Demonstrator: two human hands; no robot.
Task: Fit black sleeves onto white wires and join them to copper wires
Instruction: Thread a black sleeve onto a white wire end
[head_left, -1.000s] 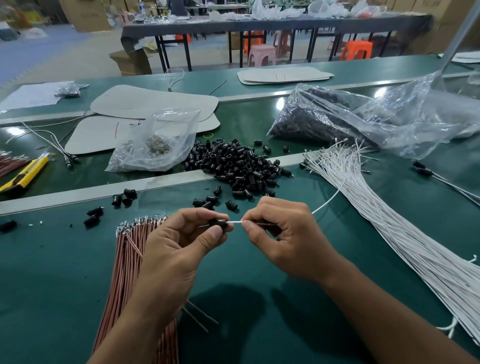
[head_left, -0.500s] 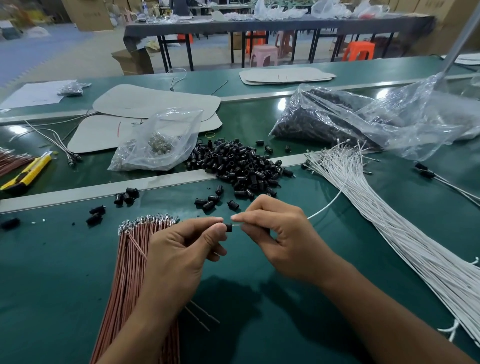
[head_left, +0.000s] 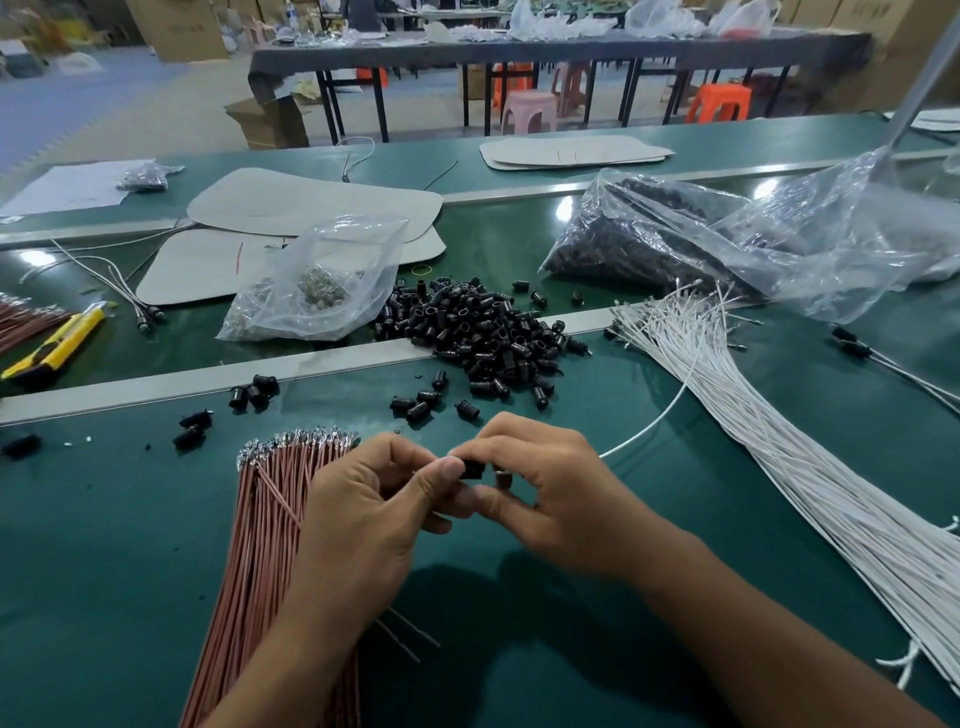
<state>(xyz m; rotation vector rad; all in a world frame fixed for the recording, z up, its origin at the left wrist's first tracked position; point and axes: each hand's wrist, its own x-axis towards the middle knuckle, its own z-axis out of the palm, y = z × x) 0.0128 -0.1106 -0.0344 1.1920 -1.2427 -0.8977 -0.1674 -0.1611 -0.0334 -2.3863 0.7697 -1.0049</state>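
Sleeve: small black plastic sleeve (head_left: 472, 468), pinched between both hands above the green workbench (head_left: 104, 571).
Left hand: left hand (head_left: 363, 525) closed on the sleeve's near end, thumb and forefinger together on it.
Right hand: right hand (head_left: 550, 493) clamped on the sleeve's other end and on the single white wire (head_left: 654, 421) entering it; the wire's tip is hidden by the fingers.
Wire path: it trails back and right to the fanned bundle of white wires (head_left: 779, 447).
Stock: loose pile of black sleeves (head_left: 478, 332) just beyond the hands; bundle of copper-coloured wires (head_left: 270, 519) under the left wrist.
Handling: sleeve looks light, stiff and easily dropped, so best gripped across its barrel; the wire looks thin and limp, best held close to its tip so it does not buckle.
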